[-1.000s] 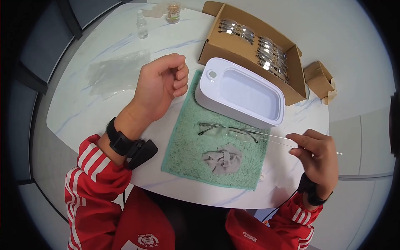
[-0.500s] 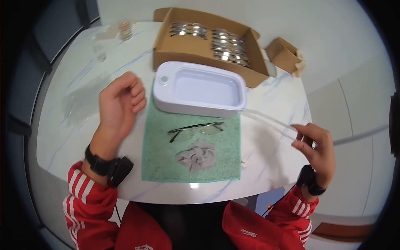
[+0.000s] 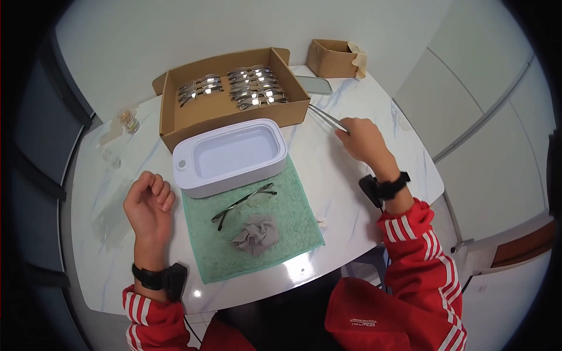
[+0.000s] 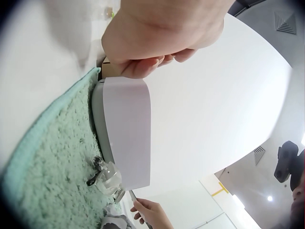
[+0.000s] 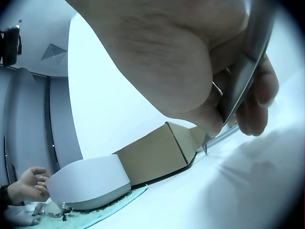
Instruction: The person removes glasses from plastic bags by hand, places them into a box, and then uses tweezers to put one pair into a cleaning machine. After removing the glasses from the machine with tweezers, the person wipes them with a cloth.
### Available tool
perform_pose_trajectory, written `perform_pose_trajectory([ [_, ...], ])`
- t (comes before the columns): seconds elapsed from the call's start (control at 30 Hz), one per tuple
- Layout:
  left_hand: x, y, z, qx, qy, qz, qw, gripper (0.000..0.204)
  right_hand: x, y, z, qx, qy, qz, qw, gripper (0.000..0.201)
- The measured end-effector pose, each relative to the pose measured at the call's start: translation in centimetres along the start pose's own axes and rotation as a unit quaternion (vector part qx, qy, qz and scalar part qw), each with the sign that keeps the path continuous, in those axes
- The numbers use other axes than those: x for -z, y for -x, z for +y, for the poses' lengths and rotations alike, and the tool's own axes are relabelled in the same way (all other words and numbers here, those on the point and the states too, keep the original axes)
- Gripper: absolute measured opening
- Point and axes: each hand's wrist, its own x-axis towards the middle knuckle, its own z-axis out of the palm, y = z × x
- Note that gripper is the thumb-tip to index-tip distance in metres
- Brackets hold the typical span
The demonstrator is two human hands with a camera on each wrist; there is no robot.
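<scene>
My right hand (image 3: 366, 143) pinches a pair of long metal tweezers (image 3: 329, 118) above the table's right side. Their tips point toward the right corner of the cardboard box. In the right wrist view the tweezers (image 5: 240, 78) run between thumb and fingers. My left hand (image 3: 149, 205) hangs with loosely curled fingers, holding nothing, left of a white ultrasonic cleaner (image 3: 234, 180). The cleaner stands at the far end of a green towel (image 3: 298, 234). Before it on the towel lie a pair of glasses (image 3: 238, 203) with dark temples and a crumpled grey cloth (image 3: 257, 235).
Behind the cleaner, an open cardboard box (image 3: 293, 114) holds several pairs of glasses in two rows. A grey tray (image 3: 314, 85) and a small carton (image 3: 329, 63) stand at the back right. At the left are a small jar (image 3: 129, 121) and a clear plastic bag (image 3: 111, 219).
My right hand has moved forward with the tweezers, from beside the towel to near the box's right corner. The head view has swung right. The left hand stays loosely curled.
</scene>
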Motion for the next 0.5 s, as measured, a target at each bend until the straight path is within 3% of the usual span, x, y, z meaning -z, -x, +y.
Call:
perform_pose_trajectory([
  [0.13,-0.2,0.1,0.0,-0.010,-0.003,0.008,1.000,0.023,-1.9,-2.9,-2.2,-0.007,0.022,-0.007,1.000,0.025],
  [0.2,-0.4,0.1,0.1,-0.010,-0.002,0.014,1.000,0.022,-2.3,-3.4,-3.2,-0.045,0.047,-0.052,0.997,0.030],
  [0.33,-0.5,0.2,0.0,-0.005,0.002,0.022,1.000,0.024,-2.8,-3.0,-3.0,-0.028,0.027,-0.050,0.998,0.031],
  [0.4,-0.5,0.1,0.0,0.000,0.001,0.024,1.000,0.024,-2.8,-2.6,-2.4,0.008,0.005,0.019,1.000,0.032],
  [0.43,-0.3,0.1,0.0,-0.002,0.004,0.019,1.000,0.023,-2.8,-2.4,-2.3,0.005,0.003,0.015,1.000,0.032],
  [0.5,-0.3,0.0,0.0,-0.004,0.005,0.015,1.000,0.021,-2.2,-2.1,-2.4,0.026,-0.098,0.133,0.986,0.028],
])
